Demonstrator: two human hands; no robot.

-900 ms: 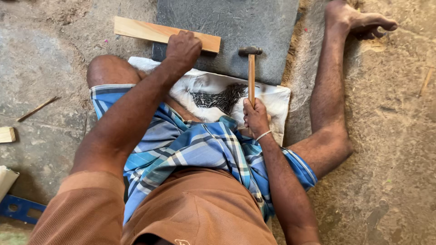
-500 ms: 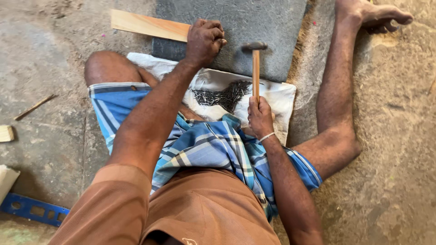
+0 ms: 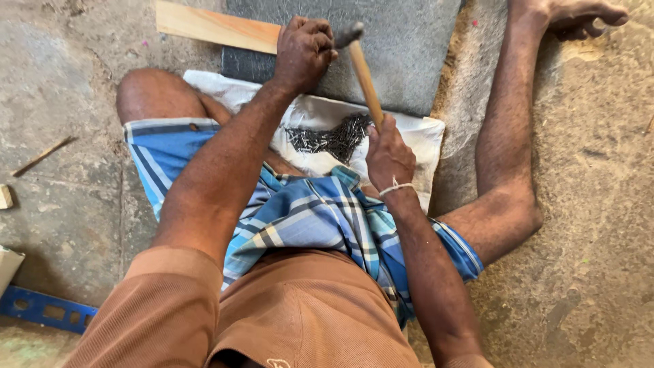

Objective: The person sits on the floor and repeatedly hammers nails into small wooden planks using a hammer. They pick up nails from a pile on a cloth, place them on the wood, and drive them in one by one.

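Observation:
I sit on the ground with my legs spread. My left hand (image 3: 304,49) presses its closed fingers on the right end of a pale wooden strip (image 3: 214,27) that lies across a dark grey stone slab (image 3: 402,48). My right hand (image 3: 388,157) grips the wooden handle of a hammer (image 3: 361,71), whose metal head is tilted left and sits right beside my left hand's fingers. A heap of small dark nails (image 3: 330,138) lies on a white sack (image 3: 415,140) between my legs.
A blue metal bar (image 3: 44,310) lies on the floor at lower left, with a pale block at the left edge (image 3: 5,196) and a thin stick (image 3: 42,155) nearby. My bare right foot (image 3: 579,15) rests at the top right on sandy ground.
My left hand slid right along the wooden strip. The hammer, upright before, has swung down to the left so its head is at my left hand.

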